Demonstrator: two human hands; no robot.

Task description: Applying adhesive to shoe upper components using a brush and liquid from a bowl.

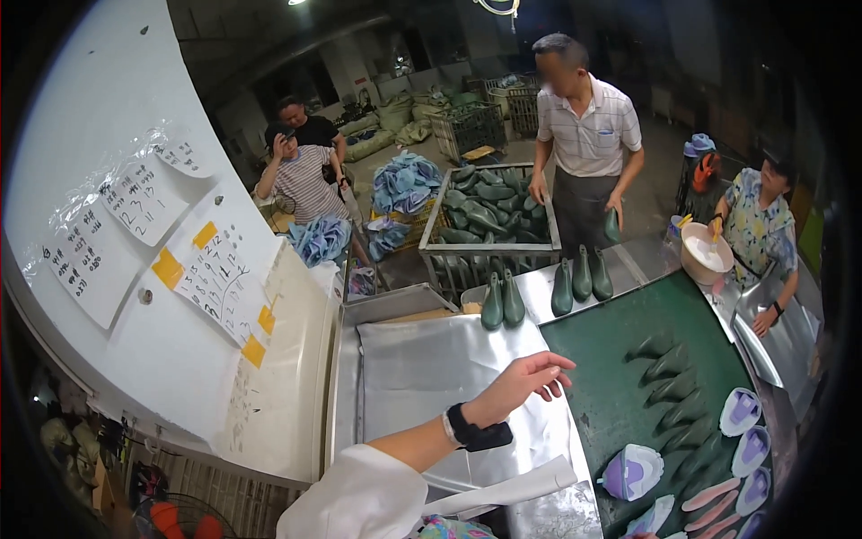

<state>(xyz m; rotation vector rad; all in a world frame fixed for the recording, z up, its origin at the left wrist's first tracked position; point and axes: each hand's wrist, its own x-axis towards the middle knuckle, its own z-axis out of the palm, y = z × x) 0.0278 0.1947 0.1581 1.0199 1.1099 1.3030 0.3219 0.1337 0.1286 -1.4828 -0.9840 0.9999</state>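
Note:
My left hand (528, 377), with a dark watch on its wrist, reaches over the edge between a shiny metal tabletop (431, 368) and a green conveyor belt (588, 382). Its fingers are loosely stretched, and nothing is in them. To its right, a row of dark green shoe lasts (672, 391) lies on the belt. Nearer to me are a purple and pale-blue shoe upper (631, 472), more uppers (741, 411) along the right edge and several pink strips (712, 503). Green lasts (582, 277) stand upright on the far metal ledge. My right hand is not in view.
Across the belt a person (588, 135) holds a green last (612, 225) beside a crate (492, 251) full of lasts. Another person (759, 225) at the right works by a white bowl (707, 254). A white panel (117, 216) with papers rises at left. Two people stand farther back.

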